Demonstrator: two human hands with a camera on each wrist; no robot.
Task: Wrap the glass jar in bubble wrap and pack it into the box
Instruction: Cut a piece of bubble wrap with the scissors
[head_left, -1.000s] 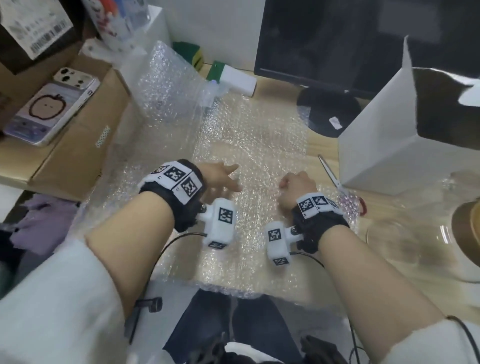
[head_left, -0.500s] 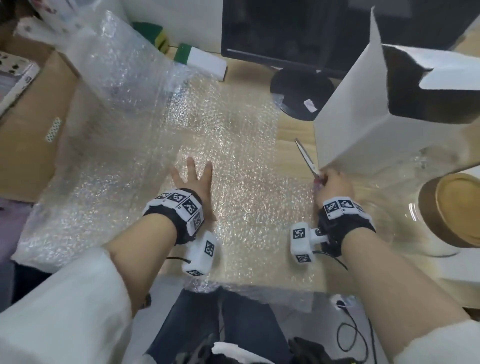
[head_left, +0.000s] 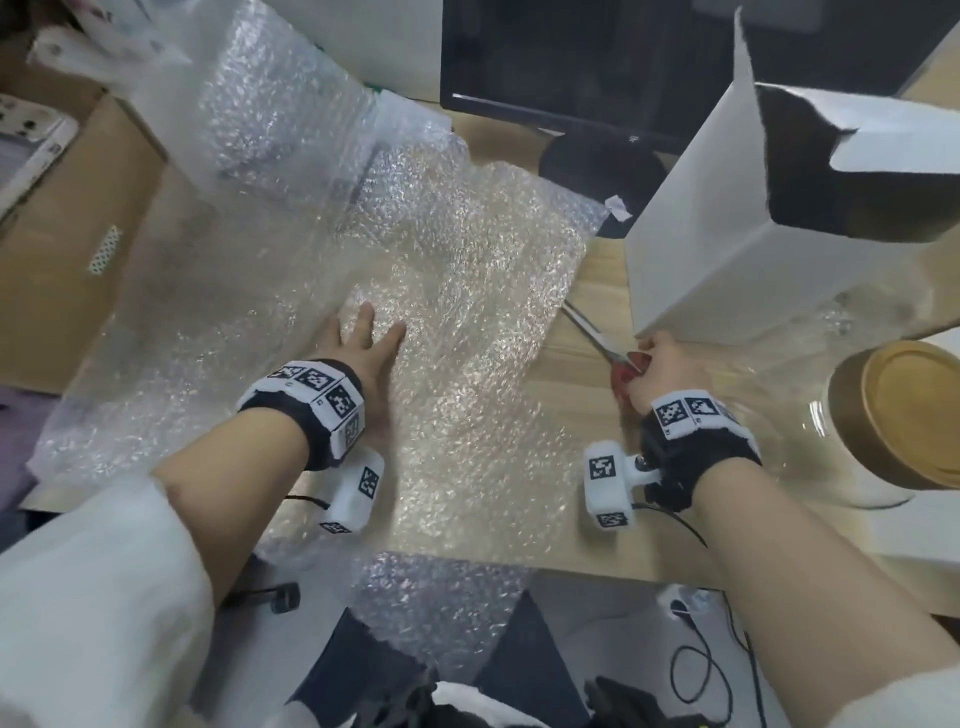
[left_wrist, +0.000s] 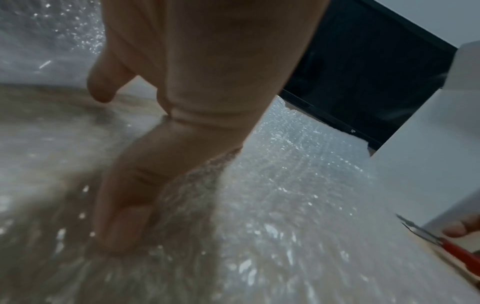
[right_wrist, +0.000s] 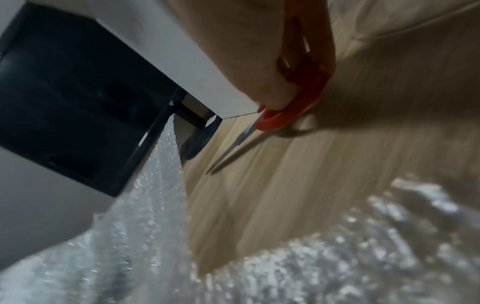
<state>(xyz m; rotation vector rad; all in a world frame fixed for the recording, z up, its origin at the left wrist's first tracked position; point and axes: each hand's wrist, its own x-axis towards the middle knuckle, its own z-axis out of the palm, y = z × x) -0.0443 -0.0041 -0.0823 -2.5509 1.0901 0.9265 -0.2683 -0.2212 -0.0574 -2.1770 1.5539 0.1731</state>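
Left hand (head_left: 370, 345) flat, fingers straight, pressing bubble wrap (head_left: 457, 291) on counter (head_left: 582, 364). Right hand (head_left: 660, 371) gripping red scissors (head_left: 605, 345) beside white box (head_left: 727, 234). Glass jar (head_left: 883, 421) far right; monitor (head_left: 571, 67) behind.
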